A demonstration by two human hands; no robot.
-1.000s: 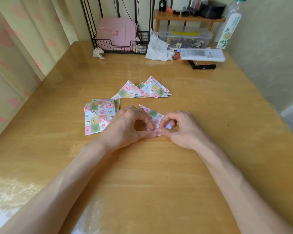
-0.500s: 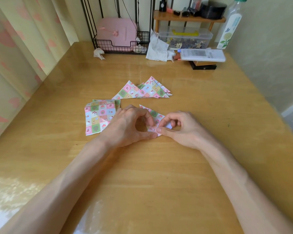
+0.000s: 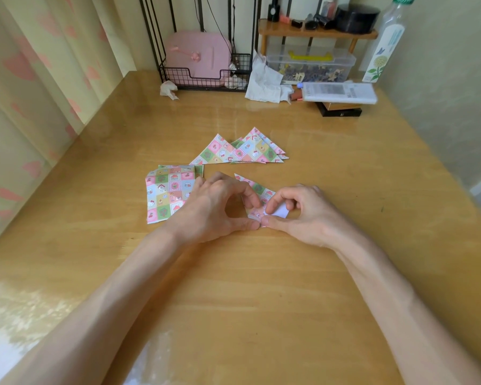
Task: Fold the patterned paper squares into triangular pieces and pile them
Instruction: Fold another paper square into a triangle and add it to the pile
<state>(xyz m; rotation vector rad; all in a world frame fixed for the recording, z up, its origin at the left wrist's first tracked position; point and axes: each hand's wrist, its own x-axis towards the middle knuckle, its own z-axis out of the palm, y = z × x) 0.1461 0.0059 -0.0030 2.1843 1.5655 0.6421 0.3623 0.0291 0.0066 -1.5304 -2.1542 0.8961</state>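
A patterned paper piece (image 3: 261,190), partly folded, lies on the wooden table (image 3: 233,287) between my hands. My left hand (image 3: 214,207) pinches its near corner with thumb and curled forefinger. My right hand (image 3: 300,212) pinches the same corner from the right, and the paper's white underside shows under its fingers. A stack of unfolded patterned squares (image 3: 167,194) lies just left of my left hand. Beyond the hands, several folded triangles (image 3: 242,150) lie overlapped in a pile.
At the table's back stand a black wire rack with a pink case (image 3: 199,58), crumpled tissues (image 3: 263,81), a clear box (image 3: 311,66) under a small wooden shelf, a white pack (image 3: 339,91) and a tall bottle (image 3: 383,43). A curtain hangs at left, a wall at right.
Both hands have stayed on the paper's near corner. My right forefinger has lifted a little, so more of the white underside shows.
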